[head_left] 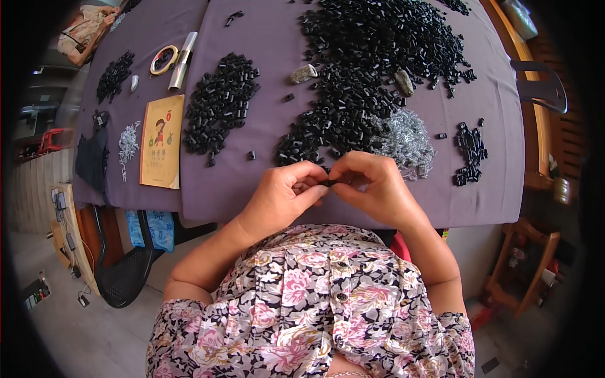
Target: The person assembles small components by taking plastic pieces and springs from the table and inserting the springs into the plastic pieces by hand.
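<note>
Near the table's front edge, my left hand [282,196] and my right hand [370,187] meet fingertip to fingertip. Both pinch a small black piece [328,183] between them; its details are too small to make out. Just beyond my fingers spreads a large heap of small black parts [353,82], reaching to the far side of the table. A pile of small clear parts [406,142] lies beyond my right hand, against the black heap. Another black pile [222,107] sits to the left of the heap.
Two stones [304,74] lie by the heap. Rightward is a small black pile [469,153]. At left are a booklet [161,142], a tape roll [164,60], a clear film roll [182,61] and small clear parts [128,148]. Another person [88,30] is at the far left corner.
</note>
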`<state>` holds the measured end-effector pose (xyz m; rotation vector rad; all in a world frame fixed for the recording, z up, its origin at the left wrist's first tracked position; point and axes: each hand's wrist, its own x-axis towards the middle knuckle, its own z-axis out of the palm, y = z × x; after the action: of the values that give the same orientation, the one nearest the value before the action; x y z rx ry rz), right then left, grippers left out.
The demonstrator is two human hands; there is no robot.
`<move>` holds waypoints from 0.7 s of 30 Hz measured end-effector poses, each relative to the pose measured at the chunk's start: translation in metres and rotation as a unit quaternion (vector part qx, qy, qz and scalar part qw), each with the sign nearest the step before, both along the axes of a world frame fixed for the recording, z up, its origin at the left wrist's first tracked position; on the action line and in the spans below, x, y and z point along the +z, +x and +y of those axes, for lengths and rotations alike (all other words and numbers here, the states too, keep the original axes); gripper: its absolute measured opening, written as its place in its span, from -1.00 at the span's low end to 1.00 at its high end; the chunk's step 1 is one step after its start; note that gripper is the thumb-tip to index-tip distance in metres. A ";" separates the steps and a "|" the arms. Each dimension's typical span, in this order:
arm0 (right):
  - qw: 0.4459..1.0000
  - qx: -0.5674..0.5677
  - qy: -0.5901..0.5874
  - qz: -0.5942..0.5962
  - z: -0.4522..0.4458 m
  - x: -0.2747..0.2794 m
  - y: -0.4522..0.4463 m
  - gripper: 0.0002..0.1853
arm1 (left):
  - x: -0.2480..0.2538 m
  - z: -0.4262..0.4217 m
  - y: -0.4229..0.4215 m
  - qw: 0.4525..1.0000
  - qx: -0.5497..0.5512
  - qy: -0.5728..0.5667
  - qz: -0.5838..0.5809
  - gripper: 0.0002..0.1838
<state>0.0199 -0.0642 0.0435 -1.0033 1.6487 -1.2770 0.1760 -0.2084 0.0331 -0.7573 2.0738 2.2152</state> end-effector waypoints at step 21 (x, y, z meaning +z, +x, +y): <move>0.991 -0.053 0.042 -0.117 0.009 -0.010 -0.001 -0.88 | 0.001 0.004 -0.006 1.000 0.002 0.002 0.027 -0.85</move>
<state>0.0193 -0.0556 0.0335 -0.6952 1.5759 -1.3300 0.1695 -0.2040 0.0346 -0.7101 2.0934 2.2650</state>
